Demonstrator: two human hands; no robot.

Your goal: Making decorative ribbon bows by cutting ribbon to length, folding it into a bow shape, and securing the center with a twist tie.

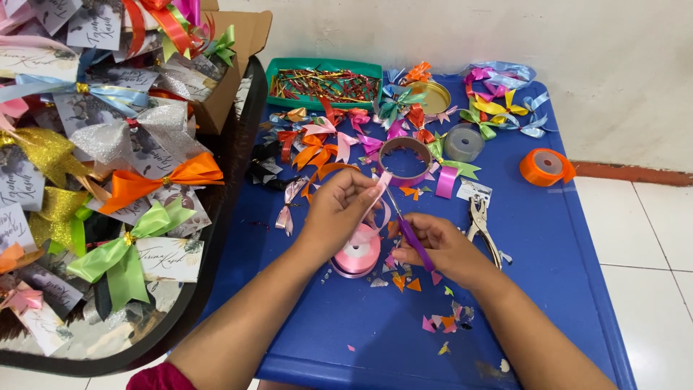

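bows (339, 141) behind spool (357, 254), punch (480, 225) prob. right

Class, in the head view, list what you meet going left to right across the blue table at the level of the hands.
Pink ribbon spool → left hand → purple-handled scissors → right hand → metal hole punch → orange ribbon roll.

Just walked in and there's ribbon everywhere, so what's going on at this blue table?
A person is cutting ribbon. The left hand pinches a strip of pink ribbon above its pink spool, and the right hand works purple-handled scissors at that strip. Finished bows and snipped scraps lie over the blue table, with a hole punch and an orange ribbon roll nearby. A basket of bow-tied cards sits to the left.
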